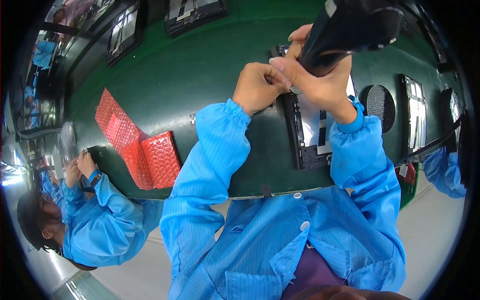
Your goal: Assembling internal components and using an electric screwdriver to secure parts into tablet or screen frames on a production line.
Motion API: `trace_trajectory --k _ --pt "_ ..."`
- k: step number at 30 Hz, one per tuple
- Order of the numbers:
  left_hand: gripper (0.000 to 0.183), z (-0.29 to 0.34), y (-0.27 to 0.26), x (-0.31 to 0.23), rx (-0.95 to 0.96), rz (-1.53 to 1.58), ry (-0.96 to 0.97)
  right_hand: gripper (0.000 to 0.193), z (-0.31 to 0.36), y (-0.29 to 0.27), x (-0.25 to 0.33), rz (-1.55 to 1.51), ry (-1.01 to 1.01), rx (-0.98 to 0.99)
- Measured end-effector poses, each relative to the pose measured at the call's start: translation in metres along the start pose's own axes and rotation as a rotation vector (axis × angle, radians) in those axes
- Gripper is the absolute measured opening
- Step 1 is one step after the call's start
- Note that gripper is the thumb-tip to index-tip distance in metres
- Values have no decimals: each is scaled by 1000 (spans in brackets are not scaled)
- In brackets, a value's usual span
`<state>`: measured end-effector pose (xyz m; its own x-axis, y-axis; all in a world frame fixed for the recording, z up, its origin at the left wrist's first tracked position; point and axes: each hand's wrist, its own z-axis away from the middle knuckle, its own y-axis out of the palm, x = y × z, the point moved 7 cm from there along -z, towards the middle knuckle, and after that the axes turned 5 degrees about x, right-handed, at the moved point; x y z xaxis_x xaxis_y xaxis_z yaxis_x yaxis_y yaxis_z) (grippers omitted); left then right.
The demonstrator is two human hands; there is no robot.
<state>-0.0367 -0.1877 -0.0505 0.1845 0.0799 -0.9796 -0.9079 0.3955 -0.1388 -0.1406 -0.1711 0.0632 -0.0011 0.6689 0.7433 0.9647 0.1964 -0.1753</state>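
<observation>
Head view: both hands meet at the panel's edge

We see the panel [310, 120] on the green table [210, 65], right of the middle and under our hands. It is a long dark frame, its near end tipped slightly to the right. Its inside is bright silver-grey and mirror-like, crossed by a black strip, with a paler patch toward our right sleeve. Small dark fittings run down its left side, and its near edge is black and uneven. Our right forearm hides part of it.

Our left hand [257, 87] has its fingers bent in, the tips close to those of our right hand [325, 90] over the panel's left edge. We cannot tell what, if anything, either hand grips. A black object [350, 30] crosses our right hand; whether we hold it or it stands in front, we cannot tell.

Right of the panel lie a black disc [380, 109] with a textured face and a second panel [416, 120]. Red bubble wrap [162, 159] lies well to the left.
</observation>
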Motion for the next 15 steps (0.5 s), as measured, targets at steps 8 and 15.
trace_trajectory --k 8,15 --pt "9 -2 7 -18 15 -51 137 42 15 -9 -10 -173 188 -223" --pt "49 12 4 -11 -21 -18 -221 34 39 -132 50 -21 85 -455"
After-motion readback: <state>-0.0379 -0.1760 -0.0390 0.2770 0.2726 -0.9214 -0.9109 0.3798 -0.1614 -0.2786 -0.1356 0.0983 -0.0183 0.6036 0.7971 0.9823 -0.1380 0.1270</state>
